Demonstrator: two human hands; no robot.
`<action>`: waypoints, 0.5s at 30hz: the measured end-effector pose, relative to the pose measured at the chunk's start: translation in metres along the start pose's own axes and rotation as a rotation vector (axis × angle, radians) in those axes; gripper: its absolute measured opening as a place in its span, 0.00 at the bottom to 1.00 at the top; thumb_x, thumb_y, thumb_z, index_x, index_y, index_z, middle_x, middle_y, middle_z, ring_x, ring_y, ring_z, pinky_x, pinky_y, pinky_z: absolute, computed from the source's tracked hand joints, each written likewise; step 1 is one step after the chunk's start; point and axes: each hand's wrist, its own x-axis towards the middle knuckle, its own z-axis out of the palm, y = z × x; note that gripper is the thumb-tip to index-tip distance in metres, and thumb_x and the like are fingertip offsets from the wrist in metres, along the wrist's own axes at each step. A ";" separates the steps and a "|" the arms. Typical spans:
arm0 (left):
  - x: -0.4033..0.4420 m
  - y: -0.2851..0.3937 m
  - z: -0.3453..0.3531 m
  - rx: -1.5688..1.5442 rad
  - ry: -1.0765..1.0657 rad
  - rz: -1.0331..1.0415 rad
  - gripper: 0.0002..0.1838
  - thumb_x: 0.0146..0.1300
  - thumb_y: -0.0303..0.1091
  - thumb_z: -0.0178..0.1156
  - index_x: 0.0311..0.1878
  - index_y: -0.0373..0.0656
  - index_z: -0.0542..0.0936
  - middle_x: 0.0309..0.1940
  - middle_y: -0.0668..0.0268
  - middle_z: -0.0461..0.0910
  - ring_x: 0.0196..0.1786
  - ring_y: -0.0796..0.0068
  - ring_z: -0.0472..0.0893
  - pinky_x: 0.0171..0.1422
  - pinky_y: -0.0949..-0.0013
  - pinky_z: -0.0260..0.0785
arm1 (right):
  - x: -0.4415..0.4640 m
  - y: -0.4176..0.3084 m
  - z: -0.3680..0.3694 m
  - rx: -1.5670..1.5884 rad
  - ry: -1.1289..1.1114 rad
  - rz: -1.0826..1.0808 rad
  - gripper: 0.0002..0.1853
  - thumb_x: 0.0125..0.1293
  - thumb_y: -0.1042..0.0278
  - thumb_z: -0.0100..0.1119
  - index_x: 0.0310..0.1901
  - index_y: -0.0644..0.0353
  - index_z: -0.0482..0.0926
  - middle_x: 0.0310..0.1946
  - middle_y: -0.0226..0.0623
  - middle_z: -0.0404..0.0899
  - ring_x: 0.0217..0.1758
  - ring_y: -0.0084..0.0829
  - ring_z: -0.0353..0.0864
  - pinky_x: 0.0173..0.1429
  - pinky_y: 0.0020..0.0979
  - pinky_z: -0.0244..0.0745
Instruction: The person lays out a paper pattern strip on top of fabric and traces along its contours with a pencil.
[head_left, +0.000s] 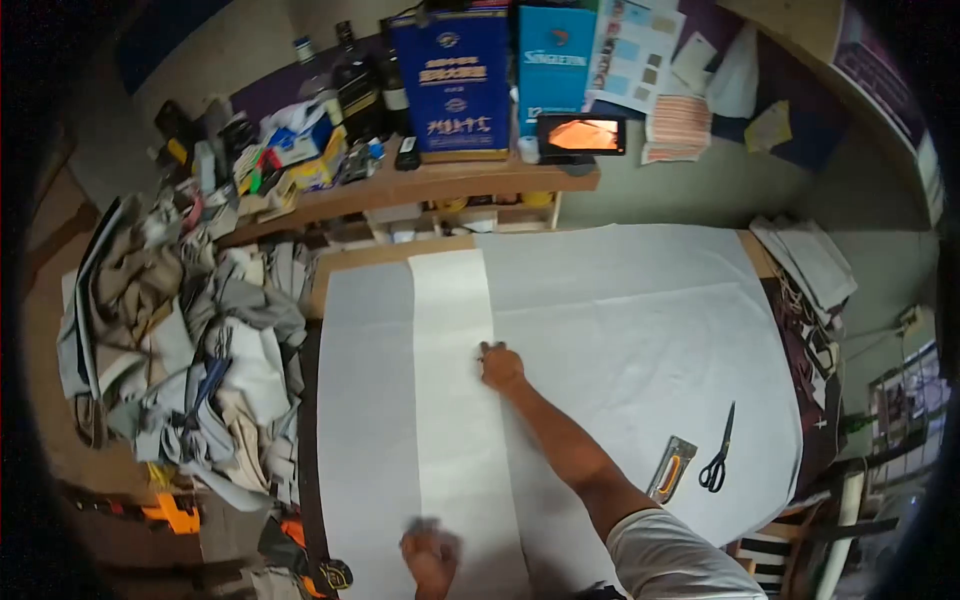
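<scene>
A long white strip (455,400), of paper or cloth, lies over a wide light grey fabric sheet (640,350) on the table. My right hand (500,367) reaches across to the right edge of the strip, its fingers bunched and pointing down. Whatever they may pinch is hidden. Close to the near end of the strip, my left hand (430,557) is smeared by motion, so its fingers do not show clearly. To the right of my right arm, a staple gun (673,468) and black scissors (717,465) rest on the fabric.
Fabric scraps (200,350) are heaped at the left. A tape measure (330,577) sits at the near left edge, and an orange tool (175,513) lies farther left. Behind the table, a wooden shelf (410,183) holds bottles, boxes and a small screen (582,135). Folded cloth (805,265) lies at right.
</scene>
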 end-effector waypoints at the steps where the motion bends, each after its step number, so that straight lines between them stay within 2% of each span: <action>1: 0.036 0.022 0.003 0.035 0.006 0.152 0.22 0.57 0.36 0.72 0.55 0.42 0.81 0.60 0.53 0.81 0.64 0.48 0.77 0.66 0.48 0.70 | -0.005 -0.001 -0.008 0.020 -0.022 0.021 0.32 0.70 0.63 0.58 0.75 0.59 0.70 0.54 0.52 0.83 0.55 0.43 0.86 0.49 0.43 0.88; 2: 0.070 0.040 0.009 0.068 -0.027 0.252 0.23 0.57 0.35 0.73 0.55 0.42 0.81 0.62 0.53 0.80 0.66 0.47 0.77 0.67 0.49 0.71 | -0.010 -0.004 -0.015 0.042 -0.043 0.042 0.32 0.70 0.63 0.58 0.75 0.59 0.69 0.54 0.52 0.82 0.55 0.43 0.86 0.48 0.42 0.88; 3: 0.100 0.053 0.018 0.114 -0.125 0.297 0.27 0.57 0.34 0.72 0.61 0.40 0.80 0.68 0.50 0.75 0.72 0.45 0.71 0.74 0.47 0.66 | -0.012 -0.004 -0.016 0.052 -0.031 0.061 0.32 0.70 0.63 0.58 0.75 0.59 0.69 0.54 0.52 0.82 0.55 0.43 0.86 0.48 0.42 0.88; 4: 0.128 0.050 0.035 0.134 -0.201 0.337 0.35 0.57 0.37 0.75 0.69 0.38 0.77 0.75 0.48 0.67 0.80 0.44 0.63 0.81 0.44 0.58 | -0.014 -0.004 -0.016 0.058 -0.022 0.051 0.32 0.70 0.64 0.58 0.75 0.59 0.69 0.54 0.53 0.82 0.55 0.43 0.87 0.48 0.41 0.88; 6: 0.168 0.056 0.062 0.243 -0.237 0.388 0.44 0.56 0.43 0.79 0.74 0.38 0.72 0.79 0.45 0.62 0.83 0.43 0.58 0.84 0.44 0.55 | -0.015 -0.002 -0.017 0.066 0.004 0.051 0.32 0.70 0.65 0.58 0.75 0.59 0.69 0.55 0.53 0.81 0.54 0.42 0.87 0.47 0.41 0.88; 7: 0.179 0.063 0.065 0.244 -0.235 0.406 0.44 0.56 0.43 0.79 0.74 0.38 0.72 0.79 0.45 0.62 0.83 0.43 0.58 0.84 0.44 0.55 | -0.015 -0.001 -0.017 0.085 0.009 0.036 0.32 0.70 0.65 0.58 0.75 0.60 0.70 0.54 0.52 0.82 0.55 0.42 0.86 0.47 0.41 0.88; 9: 0.195 0.074 0.071 0.260 -0.396 0.307 0.53 0.52 0.49 0.82 0.78 0.38 0.68 0.80 0.43 0.60 0.83 0.41 0.56 0.84 0.43 0.56 | -0.012 -0.002 -0.014 0.124 0.039 0.020 0.30 0.70 0.66 0.58 0.73 0.61 0.71 0.52 0.51 0.84 0.57 0.42 0.85 0.48 0.41 0.88; 10: 0.197 0.075 0.074 0.269 -0.396 0.316 0.53 0.52 0.49 0.82 0.78 0.38 0.68 0.80 0.43 0.60 0.83 0.41 0.56 0.84 0.43 0.56 | -0.010 0.000 -0.011 0.134 0.047 0.025 0.30 0.70 0.66 0.58 0.73 0.61 0.71 0.52 0.51 0.84 0.57 0.42 0.85 0.48 0.41 0.88; 12: 0.191 0.077 0.078 0.309 -0.490 0.223 0.59 0.48 0.51 0.84 0.80 0.38 0.65 0.80 0.41 0.58 0.83 0.38 0.56 0.83 0.40 0.57 | -0.014 0.002 -0.005 0.107 0.120 -0.011 0.21 0.74 0.62 0.57 0.62 0.65 0.77 0.45 0.48 0.88 0.57 0.42 0.84 0.46 0.40 0.88; 13: 0.189 0.079 0.080 0.372 -0.503 0.186 0.63 0.44 0.52 0.86 0.81 0.38 0.64 0.81 0.40 0.56 0.83 0.36 0.54 0.81 0.37 0.59 | -0.013 0.002 -0.005 0.119 0.121 -0.004 0.21 0.74 0.62 0.57 0.62 0.65 0.77 0.45 0.48 0.88 0.57 0.42 0.84 0.46 0.40 0.88; 15: 0.191 0.084 0.080 0.384 -0.515 0.164 0.63 0.42 0.51 0.87 0.80 0.39 0.64 0.81 0.40 0.55 0.83 0.37 0.54 0.81 0.37 0.60 | -0.014 0.006 -0.006 0.179 0.113 -0.016 0.25 0.68 0.63 0.62 0.64 0.64 0.77 0.48 0.49 0.87 0.60 0.43 0.84 0.48 0.42 0.88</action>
